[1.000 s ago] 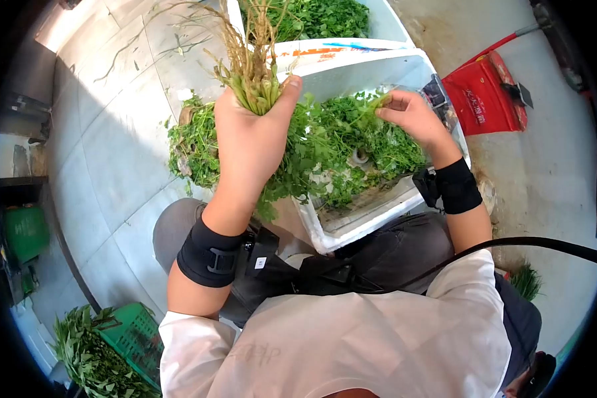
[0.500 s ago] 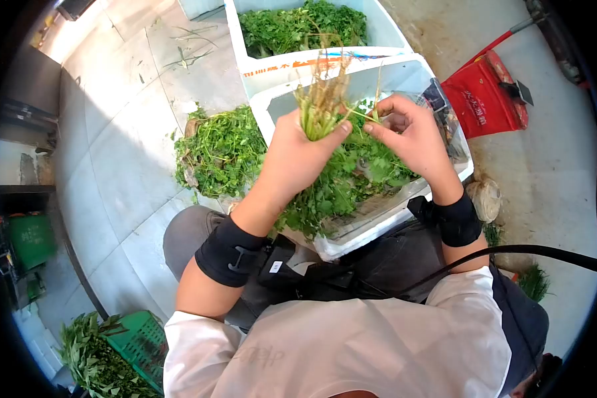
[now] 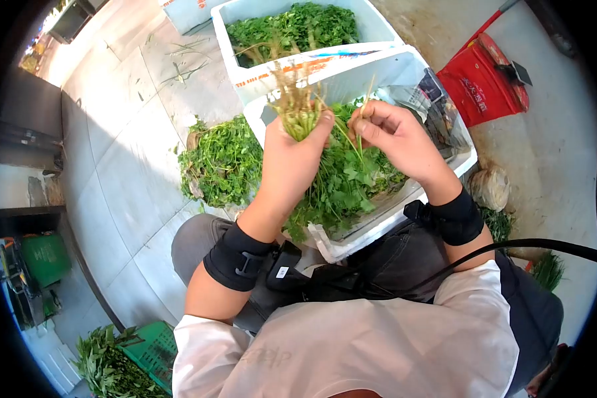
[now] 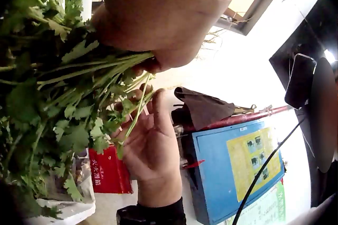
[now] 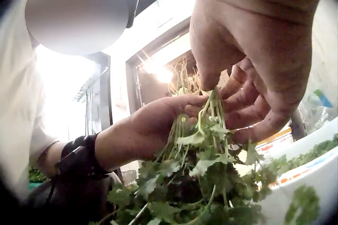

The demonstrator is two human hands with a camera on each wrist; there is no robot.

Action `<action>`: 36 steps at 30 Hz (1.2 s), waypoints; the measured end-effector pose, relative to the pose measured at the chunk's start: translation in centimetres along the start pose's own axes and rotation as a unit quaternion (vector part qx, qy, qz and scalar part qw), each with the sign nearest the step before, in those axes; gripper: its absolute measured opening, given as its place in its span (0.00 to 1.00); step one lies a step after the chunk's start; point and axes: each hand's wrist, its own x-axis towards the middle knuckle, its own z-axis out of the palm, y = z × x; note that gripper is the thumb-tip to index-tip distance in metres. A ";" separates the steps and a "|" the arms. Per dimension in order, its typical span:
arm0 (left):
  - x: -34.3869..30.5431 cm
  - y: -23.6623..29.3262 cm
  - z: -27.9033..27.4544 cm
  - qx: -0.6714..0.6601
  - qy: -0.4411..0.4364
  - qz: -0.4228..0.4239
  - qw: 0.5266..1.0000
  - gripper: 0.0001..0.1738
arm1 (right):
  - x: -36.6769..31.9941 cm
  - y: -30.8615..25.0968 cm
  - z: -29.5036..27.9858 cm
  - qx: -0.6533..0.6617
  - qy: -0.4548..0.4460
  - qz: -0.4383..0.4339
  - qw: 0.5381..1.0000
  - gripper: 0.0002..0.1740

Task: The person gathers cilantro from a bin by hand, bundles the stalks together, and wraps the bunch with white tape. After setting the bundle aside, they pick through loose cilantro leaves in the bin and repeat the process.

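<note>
From the head, the left hand [image 3: 288, 159] grips the greens [image 3: 303, 125] over the white box [image 3: 371, 233], roots [image 3: 290, 89] pointing away from the body; the right hand [image 3: 408, 146], just right, pinches a thin stem [image 3: 359, 140]. Left wrist: leaves trail from the gripping hand. Right wrist: they hang below both hands.

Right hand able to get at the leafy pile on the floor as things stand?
Probably not easily: the left hand and its bunch block the way to the pile, and the right hand pinches thin stems.
</note>
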 end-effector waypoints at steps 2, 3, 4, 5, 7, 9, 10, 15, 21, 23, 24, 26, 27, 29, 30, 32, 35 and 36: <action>0.1 0.1 0.0 -0.005 0.017 0.008 1.000 0.08 | 0.1 0.4 -0.5 -0.004 0.025 -0.003 1.000 0.09; 0.1 0.4 0.1 -0.008 0.043 0.012 0.999 0.08 | 0.2 0.7 -0.9 -0.010 0.046 -0.005 0.999 0.11; -0.1 0.8 0.0 -0.011 0.068 0.017 0.997 0.08 | 0.4 1.2 -1.0 -0.009 0.050 -0.007 0.999 0.11; -0.4 1.6 0.0 0.000 0.065 -0.001 0.998 0.07 | 0.7 1.7 -1.3 -0.052 0.131 -0.051 0.989 0.12; -0.4 1.6 -0.2 -0.011 0.064 0.015 0.998 0.08 | 1.0 1.9 -2.1 -0.122 0.267 -0.101 0.951 0.15; -0.2 1.1 -0.2 -0.037 0.078 0.036 0.996 0.09 | 1.3 1.9 -3.5 -0.025 0.348 -0.094 0.932 0.14; -0.2 1.1 -0.2 -0.037 0.076 0.038 0.996 0.09 | 1.5 1.9 -4.3 0.072 0.420 -0.085 0.901 0.14; -0.2 1.1 -0.3 -0.065 0.100 0.052 0.991 0.11 | 1.5 2.7 -7.8 0.231 0.530 -0.133 0.805 0.10; -0.3 0.7 -0.1 -0.085 0.086 0.051 0.991 0.08 | 1.5 3.2 -7.6 0.091 0.490 -0.223 0.838 0.10; -0.4 0.8 0.1 -0.079 0.076 0.050 0.993 0.07 | 0.9 2.1 -5.8 0.019 0.390 -0.162 0.906 0.09; -0.6 1.1 0.2 -0.072 0.054 0.033 0.995 0.07 | 0.4 1.5 -4.8 -0.053 0.279 -0.096 0.954 0.10; -0.8 1.2 0.4 -0.062 0.028 0.015 0.998 0.08 | 0.0 0.4 -2.7 -0.133 0.112 -0.046 0.984 0.10; -0.9 1.2 0.4 -0.061 0.010 0.000 0.998 0.07 | -0.1 0.0 -1.8 -0.167 0.082 -0.077 0.980 0.11; -1.1 1.0 0.6 -0.077 -0.003 -0.019 0.997 0.07 | -0.2 0.1 -0.6 -0.195 0.049 -0.111 0.973 0.14; -1.2 1.1 0.7 -0.076 -0.003 -0.019 0.997 0.07 | -0.2 0.3 -0.6 -0.193 0.050 -0.111 0.974 0.14; -1.3 1.3 0.7 -0.090 0.007 -0.014 0.996 0.08 | 0.1 0.3 -0.4 -0.201 0.034 -0.118 0.972 0.15; -1.1 1.2 0.6 -0.067 0.012 0.001 0.998 0.07 | -0.4 -0.7 0.2 -0.141 0.050 -0.080 0.986 0.16; -1.1 1.2 0.7 -0.067 0.013 0.001 0.998 0.07 | -0.5 -0.9 0.2 -0.135 0.061 -0.076 0.986 0.17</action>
